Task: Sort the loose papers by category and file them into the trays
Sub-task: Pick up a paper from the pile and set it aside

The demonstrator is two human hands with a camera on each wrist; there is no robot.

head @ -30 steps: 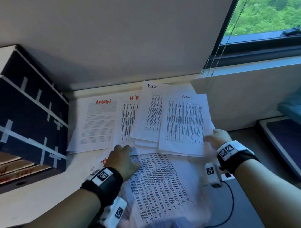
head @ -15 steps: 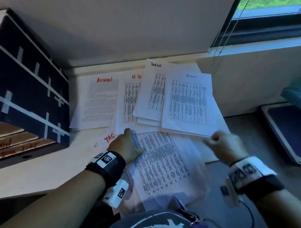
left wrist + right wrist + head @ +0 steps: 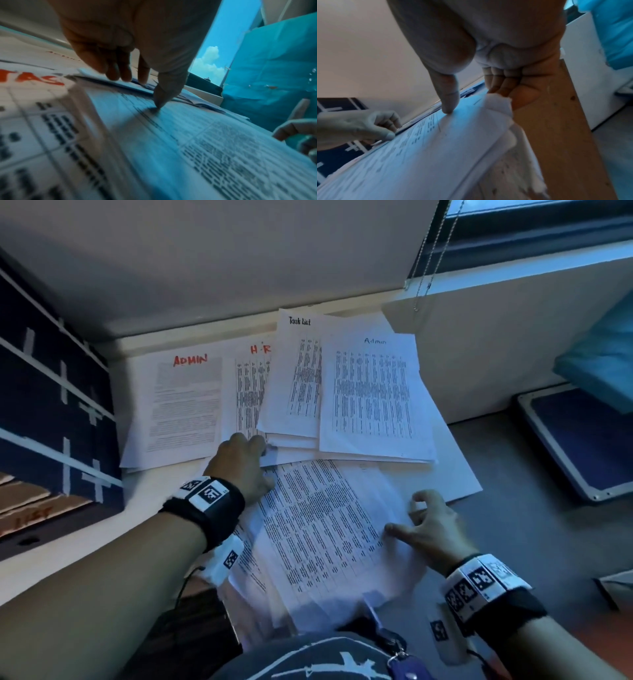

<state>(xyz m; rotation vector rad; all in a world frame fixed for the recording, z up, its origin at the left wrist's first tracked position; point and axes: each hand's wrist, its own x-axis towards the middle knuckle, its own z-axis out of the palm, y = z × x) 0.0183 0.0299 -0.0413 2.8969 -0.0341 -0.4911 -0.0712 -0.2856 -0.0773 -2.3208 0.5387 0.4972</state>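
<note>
Left hand (image 3: 239, 465): fingers down on the near edge of the fanned sheets, thumb pressing the top of the printed stack; nothing gripped
Right hand (image 3: 430, 529): thumb laid on the printed stack's right edge, fingers curled under it, pinching the edge
Printed stack (image 3: 322, 539): loose table-filled pages, hanging over the worktop's (image 3: 459, 474) near edge
Fanned sheets (image 3: 342, 392): headed ADMIN, H-R, Task List, Admin; overlapping along the wall
Trays (image 3: 51, 412): dark stacked unit at far left, well apart from both hands
</note>
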